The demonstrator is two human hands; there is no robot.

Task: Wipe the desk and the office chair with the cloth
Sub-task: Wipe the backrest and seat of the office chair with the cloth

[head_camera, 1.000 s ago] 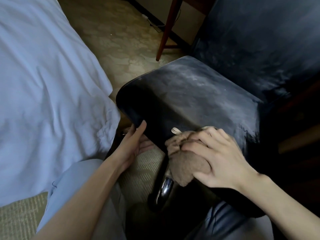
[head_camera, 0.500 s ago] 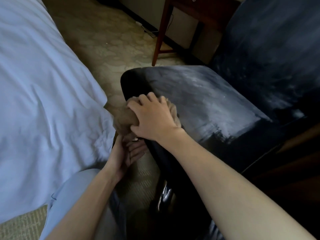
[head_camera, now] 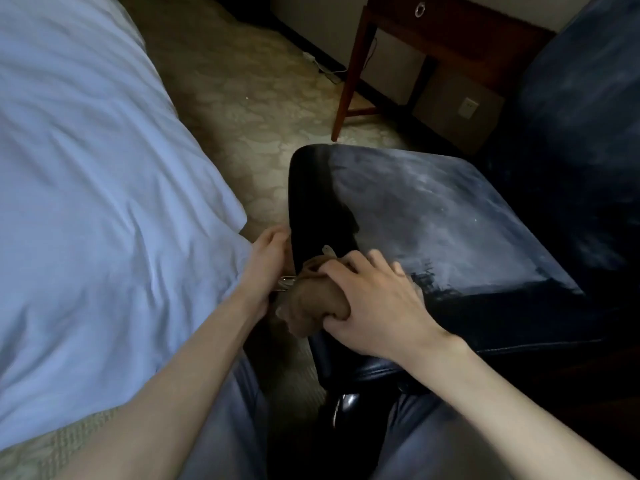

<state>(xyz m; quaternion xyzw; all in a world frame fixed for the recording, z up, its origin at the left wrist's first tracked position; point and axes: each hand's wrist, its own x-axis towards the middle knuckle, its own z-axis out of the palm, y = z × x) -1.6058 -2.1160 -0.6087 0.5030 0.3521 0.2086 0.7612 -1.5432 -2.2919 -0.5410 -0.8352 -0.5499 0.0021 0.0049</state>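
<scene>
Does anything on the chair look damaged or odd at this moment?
Yes. The chair seat has whitish, cloudy streaks over most of its top, while the strip beside the right hand and cloth is dark. Dust or wear, I cannot tell.

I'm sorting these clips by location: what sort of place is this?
Probably a hotel room or bedroom: a bed with white bedding stands beside a dark office chair, with a wooden desk on patterned carpet.
</scene>
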